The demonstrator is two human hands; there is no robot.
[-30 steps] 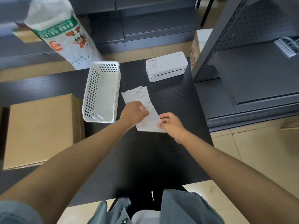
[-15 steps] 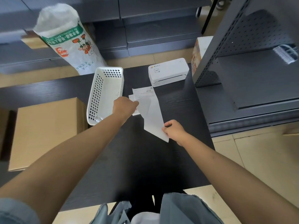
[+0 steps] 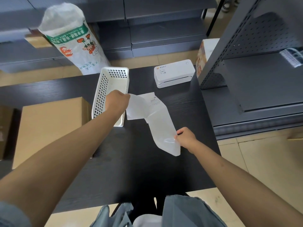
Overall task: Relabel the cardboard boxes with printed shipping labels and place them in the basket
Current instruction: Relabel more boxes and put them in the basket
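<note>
- Cardboard box point(image 3: 49, 128) lies flat at the tabletop's point(image 3: 131, 169) left edge, unlabelled on its visible face
- White basket point(image 3: 111, 94) stands just right of the box, toward the far edge; label printer point(image 3: 174, 73) sits at the far right corner
- Shipping label point(image 3: 139, 105) is pinched in the left hand point(image 3: 117, 102); its backing strip point(image 3: 162, 131) is pinched in the right hand point(image 3: 186, 138)
- Step, as I judge it: peeling the label; next it must be carried left and smoothed onto the box

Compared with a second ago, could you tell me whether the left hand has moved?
Yes. The left hand has swung left, away from the right hand, and is now over the white basket wall, peeling the label.
</note>
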